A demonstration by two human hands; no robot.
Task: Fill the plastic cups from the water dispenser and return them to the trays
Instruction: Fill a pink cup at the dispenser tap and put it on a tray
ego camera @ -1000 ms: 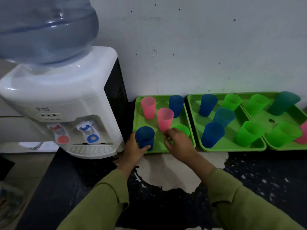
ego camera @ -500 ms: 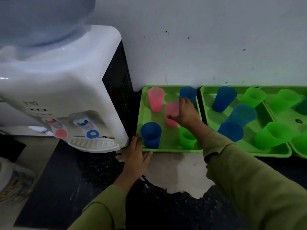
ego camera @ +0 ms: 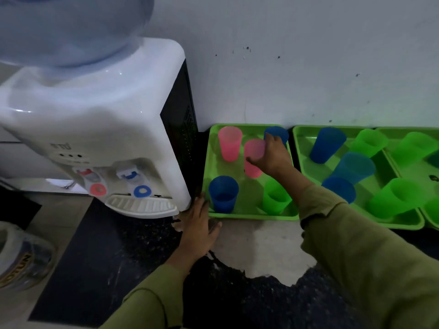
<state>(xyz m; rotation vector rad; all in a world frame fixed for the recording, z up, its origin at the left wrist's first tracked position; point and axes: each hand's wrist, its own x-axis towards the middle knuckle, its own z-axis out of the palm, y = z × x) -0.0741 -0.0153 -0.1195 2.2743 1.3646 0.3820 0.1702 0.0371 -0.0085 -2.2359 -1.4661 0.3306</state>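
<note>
Right hand: While the olive sleeve stretches over the left tray [ego camera: 251, 215], the right hand [ego camera: 273, 157] curls its fingers around a pink cup [ego camera: 253, 160] standing near the tray's centre.
Left hand: the left hand [ego camera: 198, 230] lies flat, fingers spread, holding nothing, on the dark counter [ego camera: 99, 252] at the tray's 7 o'clock corner.
Neighbours: a second pink cup [ego camera: 230, 143] stands just beside at 10 o'clock, a blue cup [ego camera: 223, 194] at 7 o'clock, a green cup [ego camera: 276, 199] at 5 o'clock.
Open room: bare tray floor between the blue and green cups.
Dispenser: the water dispenser [ego camera: 99, 129] stands at 9 o'clock of the tray, just beside its left rim.
</note>
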